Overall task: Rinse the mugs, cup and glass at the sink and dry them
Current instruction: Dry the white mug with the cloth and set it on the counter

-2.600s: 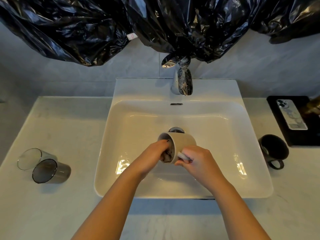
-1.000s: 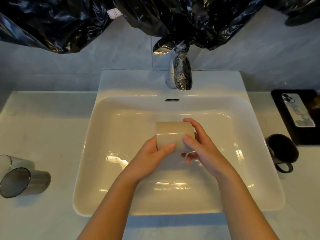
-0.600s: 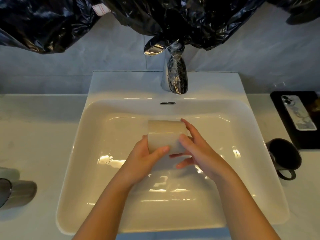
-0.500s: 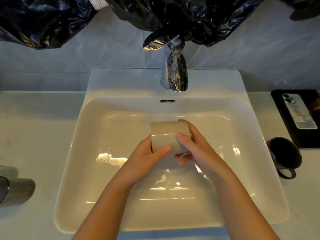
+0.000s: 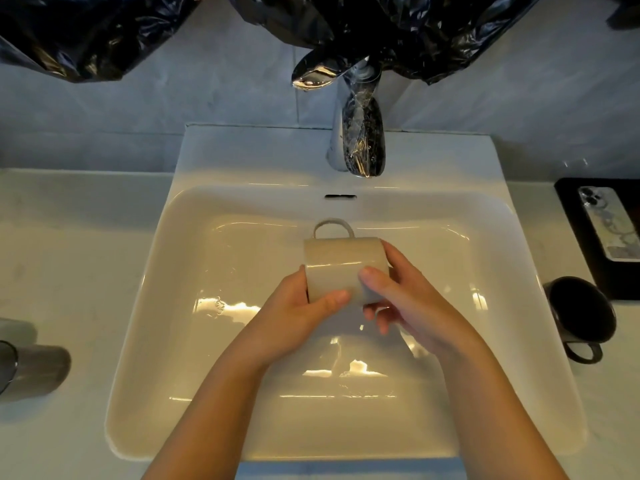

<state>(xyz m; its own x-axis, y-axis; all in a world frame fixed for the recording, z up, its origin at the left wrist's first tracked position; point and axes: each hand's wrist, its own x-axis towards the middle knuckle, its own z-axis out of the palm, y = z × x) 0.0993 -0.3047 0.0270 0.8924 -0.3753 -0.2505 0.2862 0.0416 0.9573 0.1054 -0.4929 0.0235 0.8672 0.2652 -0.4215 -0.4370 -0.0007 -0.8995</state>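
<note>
Turning logged: beige mug (image 5: 341,268), on its side, held over the sink (image 5: 145,306) basin below the faucet (image 5: 360,143); its handle (image 5: 333,226) now points away from me toward the faucet, where half a second ago it sat tucked under the right hand (image 5: 408,306). Grip, left hand (image 5: 298,327): thumb across the near wall, fingers wrapped beneath; grip, right hand: thumb on the wall, fingers round the far end; both closed on the mug. Left fingers, earlier inside the mouth, now outside. No running water visible. Reading: I judge the outside is being rubbed round; drying not begun. Pending: black mug (image 5: 581,315) on the counter (image 5: 69,271), right; grey cup (image 5: 38,370), left edge.
</note>
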